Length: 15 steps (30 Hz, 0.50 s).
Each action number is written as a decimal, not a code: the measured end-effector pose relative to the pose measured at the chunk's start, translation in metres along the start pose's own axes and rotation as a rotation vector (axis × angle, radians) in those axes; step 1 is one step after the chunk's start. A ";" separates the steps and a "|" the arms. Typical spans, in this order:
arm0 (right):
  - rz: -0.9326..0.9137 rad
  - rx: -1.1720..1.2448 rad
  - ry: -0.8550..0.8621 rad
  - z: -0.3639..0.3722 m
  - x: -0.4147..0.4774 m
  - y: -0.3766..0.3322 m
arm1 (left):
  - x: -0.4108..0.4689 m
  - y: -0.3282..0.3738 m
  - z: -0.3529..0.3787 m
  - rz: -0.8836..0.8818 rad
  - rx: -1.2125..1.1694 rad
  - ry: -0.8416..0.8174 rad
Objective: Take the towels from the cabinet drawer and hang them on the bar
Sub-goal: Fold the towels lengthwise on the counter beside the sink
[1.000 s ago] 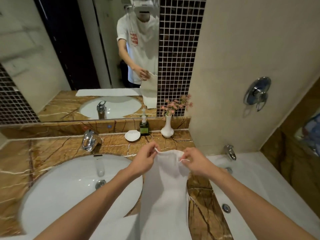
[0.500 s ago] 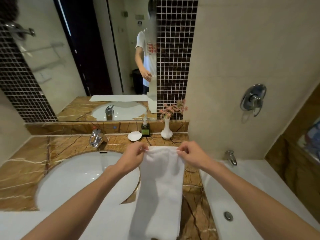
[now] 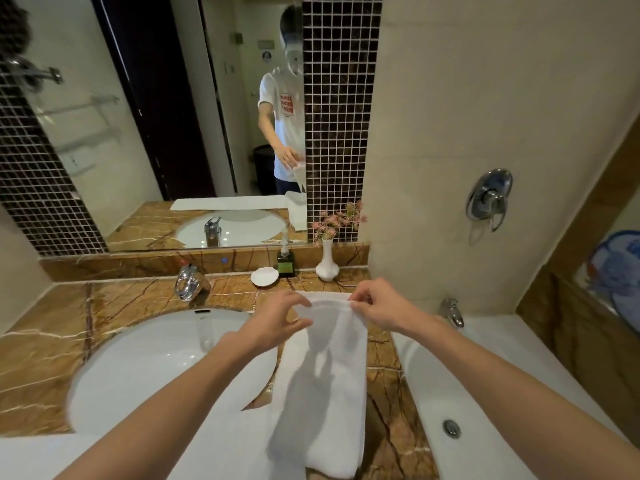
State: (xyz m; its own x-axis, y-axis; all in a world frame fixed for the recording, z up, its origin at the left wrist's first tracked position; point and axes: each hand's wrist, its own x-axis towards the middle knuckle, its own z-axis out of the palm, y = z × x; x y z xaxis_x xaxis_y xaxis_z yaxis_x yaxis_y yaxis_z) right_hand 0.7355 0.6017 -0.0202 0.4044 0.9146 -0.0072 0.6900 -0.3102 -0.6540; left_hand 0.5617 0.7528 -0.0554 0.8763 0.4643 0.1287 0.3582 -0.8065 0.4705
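Note:
A white towel [image 3: 325, 375] lies lengthwise on the brown marble counter [image 3: 384, 393], between the sink and the bathtub. My right hand [image 3: 377, 306] pinches its far right corner. Over the far left corner hovers my left hand [image 3: 277, 317], fingers and thumb spread and no longer pinching the cloth. A second white towel [image 3: 225, 445] lies along the counter's front edge, under my left forearm. The mirror [image 3: 156, 133] reflects wall bars [image 3: 79, 105] behind me. No cabinet drawer is in view.
A white sink basin [image 3: 156, 358] with a chrome faucet [image 3: 188, 282] fills the left. At the back stand a shell soap dish [image 3: 265, 276], a soap bottle [image 3: 286, 263] and a white vase [image 3: 327, 263]. On the right are the bathtub [image 3: 485, 375], its spout [image 3: 450, 311] and a wall valve [image 3: 490, 199].
The towel, held up by both top corners, has been lowered flat onto the counter. My left hand has loosened its pinch; the right still holds its corner.

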 end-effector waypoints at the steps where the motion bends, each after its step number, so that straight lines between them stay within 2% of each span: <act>1: -0.003 -0.003 0.001 -0.001 0.000 -0.003 | 0.003 0.003 0.002 0.005 0.021 -0.001; 5: -0.016 -0.016 0.015 -0.009 0.000 -0.006 | 0.018 0.003 0.006 -0.044 0.085 0.064; 8: -0.010 -0.028 0.027 -0.015 -0.001 -0.004 | 0.024 -0.001 0.004 -0.101 0.035 0.078; 15: 0.033 -0.025 0.050 -0.022 0.002 0.007 | 0.031 -0.006 -0.004 -0.029 0.021 0.096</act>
State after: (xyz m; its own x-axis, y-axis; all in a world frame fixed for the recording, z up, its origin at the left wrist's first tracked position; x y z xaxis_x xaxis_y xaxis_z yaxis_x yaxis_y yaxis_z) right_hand 0.7543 0.5956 -0.0078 0.4563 0.8898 0.0092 0.6902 -0.3474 -0.6348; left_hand 0.5850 0.7739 -0.0506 0.8309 0.5198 0.1987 0.3906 -0.7991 0.4570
